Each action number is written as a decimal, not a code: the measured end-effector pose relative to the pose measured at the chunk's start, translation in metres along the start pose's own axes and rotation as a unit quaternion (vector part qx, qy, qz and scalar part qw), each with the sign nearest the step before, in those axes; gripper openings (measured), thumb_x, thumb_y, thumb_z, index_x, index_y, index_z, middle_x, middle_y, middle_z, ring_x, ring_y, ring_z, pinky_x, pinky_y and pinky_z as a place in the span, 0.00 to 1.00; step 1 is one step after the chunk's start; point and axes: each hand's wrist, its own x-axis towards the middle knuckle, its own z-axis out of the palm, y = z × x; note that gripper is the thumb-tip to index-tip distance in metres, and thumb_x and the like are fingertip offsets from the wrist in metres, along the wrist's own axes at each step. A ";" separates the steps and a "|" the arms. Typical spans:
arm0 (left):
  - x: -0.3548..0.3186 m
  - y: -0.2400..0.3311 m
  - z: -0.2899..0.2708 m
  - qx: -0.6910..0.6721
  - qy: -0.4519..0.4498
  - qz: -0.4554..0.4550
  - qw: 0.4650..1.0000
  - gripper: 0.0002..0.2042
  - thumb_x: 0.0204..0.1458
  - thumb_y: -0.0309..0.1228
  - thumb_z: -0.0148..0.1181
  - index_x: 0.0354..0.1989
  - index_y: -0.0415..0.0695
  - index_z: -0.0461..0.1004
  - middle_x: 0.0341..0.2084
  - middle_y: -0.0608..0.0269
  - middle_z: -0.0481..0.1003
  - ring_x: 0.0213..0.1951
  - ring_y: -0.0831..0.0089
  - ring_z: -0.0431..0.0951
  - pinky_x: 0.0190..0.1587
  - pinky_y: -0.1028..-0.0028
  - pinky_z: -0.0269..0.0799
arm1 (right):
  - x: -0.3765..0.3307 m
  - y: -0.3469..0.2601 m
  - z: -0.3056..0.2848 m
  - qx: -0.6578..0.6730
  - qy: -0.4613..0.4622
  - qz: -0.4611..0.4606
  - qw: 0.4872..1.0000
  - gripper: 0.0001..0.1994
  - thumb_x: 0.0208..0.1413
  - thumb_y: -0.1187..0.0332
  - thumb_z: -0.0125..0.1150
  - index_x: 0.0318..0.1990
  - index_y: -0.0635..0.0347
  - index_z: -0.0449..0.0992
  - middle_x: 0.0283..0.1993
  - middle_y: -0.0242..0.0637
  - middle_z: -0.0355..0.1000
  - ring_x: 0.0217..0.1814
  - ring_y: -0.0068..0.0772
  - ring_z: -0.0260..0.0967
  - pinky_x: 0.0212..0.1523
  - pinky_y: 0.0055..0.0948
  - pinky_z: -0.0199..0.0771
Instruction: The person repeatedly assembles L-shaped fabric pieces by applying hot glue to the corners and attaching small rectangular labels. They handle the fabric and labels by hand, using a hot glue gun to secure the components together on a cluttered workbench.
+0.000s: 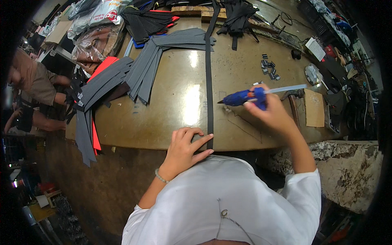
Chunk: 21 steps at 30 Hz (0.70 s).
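Observation:
My right hand [269,108] is wrapped round a blue hot glue gun [241,98], held over the table with its dark nozzle pointing left at a long black strap [209,81]. A long pale glue stick [288,88] pokes out of the gun's back end. The strap runs from the far side of the table to the near edge. There my left hand [185,143] grips its near end, index finger and thumb lying across it and the other fingers curled. The nozzle appears a little apart from the strap; whether glue is coming out is too small to tell.
Grey strips [151,61] lie fanned at the left, with red strips [96,134] beneath some. Black strips [237,16] are bundled at the far side. Small dark pieces [269,67] and a cardboard piece [314,108] lie to the right. Another person [36,81] is at the left.

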 end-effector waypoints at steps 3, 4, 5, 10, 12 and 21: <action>0.001 0.000 0.000 0.000 0.002 -0.002 1.000 0.20 0.43 0.41 0.71 0.47 0.57 0.80 0.42 0.70 0.70 0.46 0.64 0.67 0.50 0.64 0.62 | 0.020 -0.002 0.010 -0.025 -0.050 -0.030 0.998 0.22 0.56 0.56 0.65 0.50 0.61 0.69 0.36 0.46 0.77 0.37 0.47 0.76 0.39 0.34 0.73; 0.001 0.000 0.000 -0.001 0.001 -0.005 1.000 0.20 0.42 0.41 0.71 0.47 0.57 0.80 0.42 0.70 0.70 0.46 0.64 0.67 0.50 0.64 0.62 | 0.023 -0.001 0.010 -0.032 -0.060 -0.036 0.997 0.21 0.56 0.56 0.65 0.49 0.61 0.70 0.35 0.47 0.77 0.36 0.47 0.76 0.38 0.35 0.73; 0.001 0.000 0.000 -0.001 0.004 -0.005 1.000 0.20 0.42 0.41 0.71 0.47 0.57 0.80 0.42 0.70 0.70 0.46 0.64 0.67 0.50 0.64 0.62 | 0.025 0.000 0.010 -0.038 -0.071 -0.043 0.996 0.21 0.55 0.56 0.65 0.49 0.61 0.70 0.35 0.48 0.76 0.36 0.48 0.76 0.37 0.36 0.73; -0.001 0.000 0.000 -0.008 -0.007 -0.010 1.000 0.19 0.46 0.42 0.69 0.48 0.56 0.79 0.42 0.69 0.71 0.48 0.65 0.68 0.53 0.65 0.61 | 0.027 0.006 0.013 -0.042 -0.086 -0.047 0.994 0.22 0.56 0.53 0.64 0.47 0.62 0.69 0.30 0.49 0.75 0.32 0.49 0.75 0.34 0.38 0.72; -0.001 0.000 0.000 -0.009 -0.005 -0.013 1.000 0.20 0.43 0.41 0.71 0.48 0.57 0.80 0.42 0.69 0.71 0.47 0.64 0.68 0.52 0.64 0.62 | 0.033 0.010 0.013 -0.047 -0.075 -0.052 0.995 0.23 0.56 0.53 0.63 0.47 0.62 0.69 0.28 0.49 0.75 0.30 0.50 0.75 0.32 0.39 0.72; 0.004 0.004 -0.010 -0.010 -0.024 0.000 1.000 0.20 0.46 0.42 0.69 0.49 0.54 0.78 0.42 0.66 0.71 0.48 0.65 0.69 0.52 0.65 0.62 | 0.035 -0.006 0.012 -0.257 -0.027 -0.226 0.939 0.20 0.53 0.61 0.63 0.49 0.62 0.69 0.35 0.50 0.75 0.32 0.50 0.75 0.31 0.43 0.73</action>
